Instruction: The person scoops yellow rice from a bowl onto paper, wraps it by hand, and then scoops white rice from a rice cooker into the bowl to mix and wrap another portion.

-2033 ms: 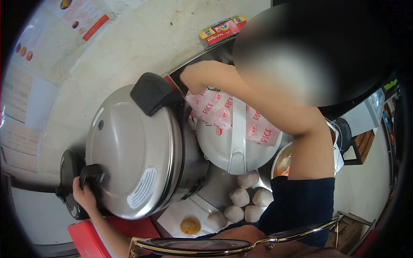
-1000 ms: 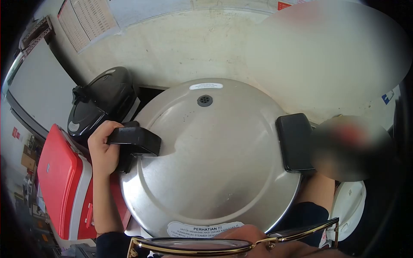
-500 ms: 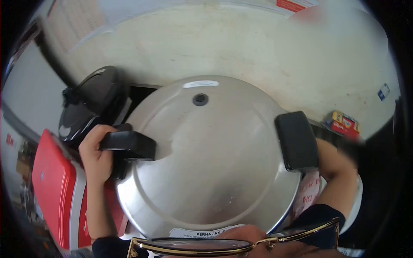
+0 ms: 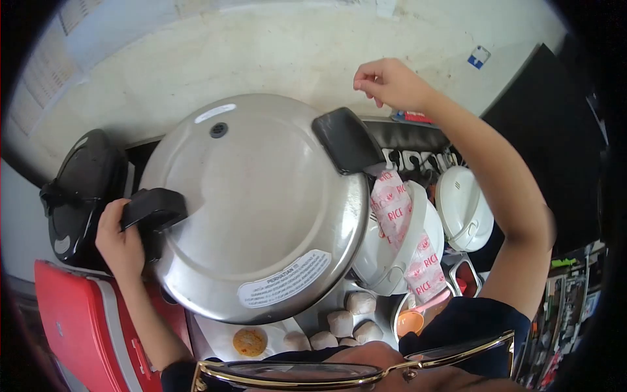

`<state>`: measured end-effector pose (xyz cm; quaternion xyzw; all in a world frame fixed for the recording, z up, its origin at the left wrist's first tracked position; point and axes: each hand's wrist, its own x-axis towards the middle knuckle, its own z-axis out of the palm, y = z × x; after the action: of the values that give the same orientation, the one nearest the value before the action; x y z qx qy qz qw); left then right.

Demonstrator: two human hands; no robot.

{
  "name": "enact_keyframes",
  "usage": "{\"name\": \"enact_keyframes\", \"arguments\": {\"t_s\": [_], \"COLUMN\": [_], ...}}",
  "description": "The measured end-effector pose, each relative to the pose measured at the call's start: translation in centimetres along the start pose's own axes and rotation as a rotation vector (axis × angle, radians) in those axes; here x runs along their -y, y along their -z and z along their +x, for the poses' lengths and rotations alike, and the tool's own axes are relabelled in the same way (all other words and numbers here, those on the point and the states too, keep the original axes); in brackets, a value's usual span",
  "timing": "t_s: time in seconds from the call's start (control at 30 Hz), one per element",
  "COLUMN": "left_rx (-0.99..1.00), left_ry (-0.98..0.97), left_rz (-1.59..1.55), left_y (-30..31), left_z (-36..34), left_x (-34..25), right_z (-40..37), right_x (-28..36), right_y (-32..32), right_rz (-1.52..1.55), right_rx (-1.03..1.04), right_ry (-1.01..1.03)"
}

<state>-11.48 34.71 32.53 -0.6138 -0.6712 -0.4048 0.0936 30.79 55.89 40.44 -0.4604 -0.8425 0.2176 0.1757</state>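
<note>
A large steel rice cooker (image 4: pixel 255 196) with a printed label on its lid fills the middle of the view. My left hand (image 4: pixel 121 238) is wrapped round its black left handle (image 4: pixel 155 208). Raised against the wall, above the black right handle (image 4: pixel 349 140), is my right hand (image 4: pixel 392 85). Its fingers are loosely curled with nothing visible in them, apart from the cooker. Just right of the cooker, a red-printed rice wrapper (image 4: pixel 396 212) hangs over a white lidded appliance (image 4: pixel 375 255).
Black appliance (image 4: pixel 88 189) and red cooler box (image 4: pixel 72 320) stand left. In front lie a round orange-brown item (image 4: pixel 249 341) and several pale wrapped lumps (image 4: pixel 360 302). Several plugs (image 4: pixel 411 159), a white cooker (image 4: pixel 465 209) and an orange ladle (image 4: pixel 410 321) are right.
My right hand has left the area of the right handle and risen toward the wall. The view has swung right, showing more counter. My left hand stays on the left handle.
</note>
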Motion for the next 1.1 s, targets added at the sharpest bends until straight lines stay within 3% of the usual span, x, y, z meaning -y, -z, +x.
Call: {"name": "enact_keyframes", "arguments": {"t_s": [0.13, 0.23, 0.3, 0.43, 0.5, 1.1], "left_rx": [-0.096, -0.056, -0.052, -0.063, -0.061, -0.06], "left_ry": [-0.094, -0.002, 0.063, 0.099, 0.056, 0.032], "left_rz": [0.135, 0.1, 0.069, 0.121, 0.11, 0.035], "left_y": [1.0, 2.6, 3.0, 3.4, 3.3, 2.9], "left_z": [-1.1, -1.9, -2.3, -2.2, -2.0, -0.9], "left_x": [-0.4, -2.2, -2.3, -1.8, -1.3, 0.6], "right_z": [3.6, 6.8, 9.6, 12.1, 10.5, 8.7], "right_x": [-1.3, -4.4, -6.1, -5.8, -2.3, -9.3], "right_y": [-3.0, -6.9, -10.0, -15.7, -15.5, -21.2], "right_rz": [0.073, 0.288, 0.768, 0.708, 0.773, 0.142], "right_rx": [0.045, 0.147, 0.386, 0.563, 0.509, 0.561], "right_ry": [0.036, 0.025, -0.13, 0.044, -0.102, 0.077]}}
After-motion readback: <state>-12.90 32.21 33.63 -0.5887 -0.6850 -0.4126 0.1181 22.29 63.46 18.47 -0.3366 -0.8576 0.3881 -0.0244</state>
